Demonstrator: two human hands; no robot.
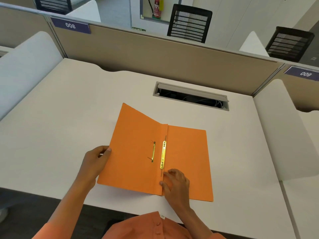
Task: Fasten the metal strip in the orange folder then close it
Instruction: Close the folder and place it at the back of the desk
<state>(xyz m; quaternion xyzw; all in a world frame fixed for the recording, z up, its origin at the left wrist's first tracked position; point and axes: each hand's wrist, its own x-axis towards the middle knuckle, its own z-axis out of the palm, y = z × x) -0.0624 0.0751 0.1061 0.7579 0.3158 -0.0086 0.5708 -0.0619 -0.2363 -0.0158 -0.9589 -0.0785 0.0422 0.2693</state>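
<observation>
Two hands holding an open orange folder on a white desk

Two number plates are showing on the divider behind the desk: one plate (pixel 70 25) is reading "008", and the other plate (pixel 304 73), on the right, is reading "009" upside down. A small white tag (pixel 162 216) is sitting at the collar of the person's orange shirt (pixel 155 228), its print too small to read.

The orange folder (pixel 188 157) is lying open near the front edge of the desk (pixel 69 109), its right cover flat and its left cover (pixel 131 152) lifting off the surface. A brass metal strip (pixel 163 154) is running along the fold, just right of the spine, and a thinner brass bar (pixel 153 152) is lying on the left cover beside it.

The left hand (pixel 96 163) is gripping the outer edge of the left cover, thumb on top and fingers curling underneath. The right hand (pixel 176 184) is resting on the folder just below the strip, fingers bent, with fingertips and thumb pressing along the fold; it is grasping nothing.

A cable slot (pixel 190 96) is sitting open in the desk behind the folder.
</observation>
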